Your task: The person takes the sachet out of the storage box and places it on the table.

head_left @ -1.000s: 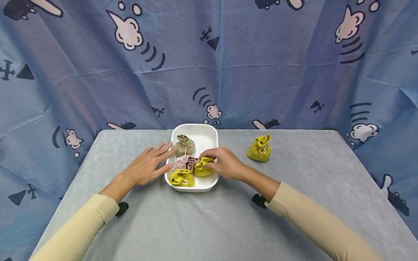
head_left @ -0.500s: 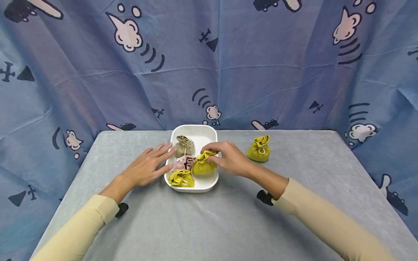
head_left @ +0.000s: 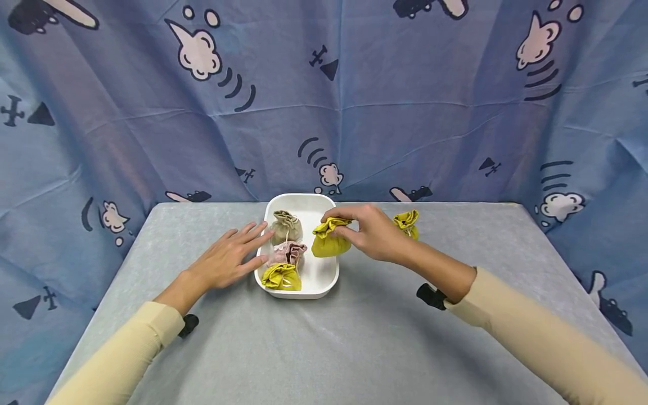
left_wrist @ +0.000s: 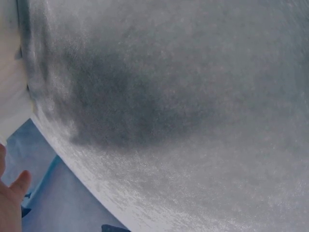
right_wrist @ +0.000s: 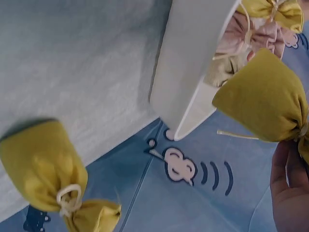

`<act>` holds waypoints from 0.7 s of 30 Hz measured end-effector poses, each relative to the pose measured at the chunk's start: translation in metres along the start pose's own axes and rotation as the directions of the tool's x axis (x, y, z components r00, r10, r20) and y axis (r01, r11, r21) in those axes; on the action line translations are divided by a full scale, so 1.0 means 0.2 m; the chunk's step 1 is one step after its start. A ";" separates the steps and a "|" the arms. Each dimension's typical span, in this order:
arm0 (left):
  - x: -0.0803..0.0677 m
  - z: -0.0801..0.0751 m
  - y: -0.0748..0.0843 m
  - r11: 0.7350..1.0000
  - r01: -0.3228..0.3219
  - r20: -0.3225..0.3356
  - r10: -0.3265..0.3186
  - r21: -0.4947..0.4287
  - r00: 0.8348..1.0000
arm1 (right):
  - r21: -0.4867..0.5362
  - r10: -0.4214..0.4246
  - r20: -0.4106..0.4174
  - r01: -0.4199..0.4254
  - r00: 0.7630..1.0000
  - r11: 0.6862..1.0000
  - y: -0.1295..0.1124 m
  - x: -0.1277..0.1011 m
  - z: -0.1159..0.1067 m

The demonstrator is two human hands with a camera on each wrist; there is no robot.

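Observation:
In the head view my right hand (head_left: 372, 232) pinches the gathered neck of a yellow drawstring pouch (head_left: 330, 245), held above the right side of a white tray (head_left: 321, 279). The right wrist view shows this yellow pouch (right_wrist: 263, 96) lifted clear of the tray. Along the tray's left side lie a beige pouch (head_left: 286, 229), a pink pouch (head_left: 286, 253) and another yellow pouch (head_left: 282, 278). My left hand (head_left: 228, 257) rests with fingers spread at the tray's left rim. Only part of the left hand (left_wrist: 12, 198) shows in the left wrist view.
One more yellow pouch (head_left: 406, 223) stands on the grey cloth-covered table (head_left: 283, 349) to the right of the tray, partly behind my right hand. A blue patterned curtain (head_left: 283, 129) hangs behind the table's back edge.
My right hand has lifted the yellow pouch from beside the pink one, up and to the right. It now partly covers the pouch on the table. The left hand has stayed put.

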State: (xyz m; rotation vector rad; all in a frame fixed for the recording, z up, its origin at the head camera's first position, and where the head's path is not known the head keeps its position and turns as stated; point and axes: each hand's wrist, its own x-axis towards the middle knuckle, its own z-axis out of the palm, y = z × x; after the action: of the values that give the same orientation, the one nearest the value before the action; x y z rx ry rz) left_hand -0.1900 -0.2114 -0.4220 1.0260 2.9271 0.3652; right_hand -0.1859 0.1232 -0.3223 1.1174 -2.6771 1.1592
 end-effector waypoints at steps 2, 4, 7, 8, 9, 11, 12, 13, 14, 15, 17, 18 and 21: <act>0.00 0.00 0.00 1.000 0.000 0.002 0.000 0.002 1.000 | -0.005 0.010 -0.008 -0.010 1.000 1.000 0.00 0.00 -0.03; 0.00 0.00 0.00 1.000 0.004 0.005 -0.004 0.002 1.000 | -0.012 0.019 -0.018 -0.019 1.000 1.000 0.00 0.00 -0.05; 0.00 0.00 0.00 1.000 0.004 0.006 -0.004 0.002 1.000 | -0.017 0.032 -0.036 -0.033 0.999 0.999 0.01 -0.01 -0.09; 0.00 0.00 0.00 1.000 0.004 0.006 -0.004 0.000 1.000 | -0.018 0.034 -0.043 -0.034 0.999 0.999 0.01 -0.01 -0.10; 0.00 0.00 0.00 1.000 0.004 0.006 -0.004 0.000 1.000 | -0.020 0.031 -0.051 -0.032 0.998 0.999 0.02 -0.02 -0.10; 0.00 0.00 0.00 1.000 0.006 0.008 -0.006 -0.003 1.000 | -0.035 0.028 -0.071 -0.030 0.997 0.999 0.03 -0.02 -0.12; 0.00 0.00 0.00 1.000 0.007 0.009 -0.007 -0.004 1.000 | -0.045 0.025 -0.083 -0.029 0.996 0.999 0.04 -0.03 -0.12; 0.00 0.00 0.00 1.000 0.008 0.009 -0.008 -0.004 1.000 | -0.052 0.023 -0.095 -0.028 0.995 0.998 0.05 -0.03 -0.13; 0.00 0.00 0.00 1.000 0.009 0.009 -0.009 -0.005 1.000 | -0.057 0.022 -0.104 -0.028 0.994 0.998 0.06 -0.03 -0.13; 0.00 0.00 0.00 1.000 0.009 0.008 -0.009 -0.006 1.000 | -0.059 0.024 -0.112 -0.030 0.993 0.998 0.07 -0.03 -0.14; 0.00 0.00 0.00 1.000 0.009 0.006 -0.009 -0.005 1.000 | -0.056 0.040 -0.123 -0.047 0.992 0.997 0.09 -0.04 -0.15; 0.00 0.00 0.00 1.000 0.008 0.006 -0.008 -0.004 1.000 | -0.053 0.051 -0.126 -0.058 0.991 0.997 0.10 -0.04 -0.15; 0.00 0.00 0.00 1.000 0.007 0.006 -0.007 -0.001 1.000 | -0.047 0.079 -0.136 -0.087 0.987 0.995 0.13 -0.05 -0.16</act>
State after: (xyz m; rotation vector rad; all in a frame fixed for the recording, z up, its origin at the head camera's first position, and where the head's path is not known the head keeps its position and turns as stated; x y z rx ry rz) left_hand -0.1894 -0.2113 -0.4220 1.0143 2.9245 0.3634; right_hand -0.2020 0.1620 -0.3183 0.8942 -2.6571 1.1240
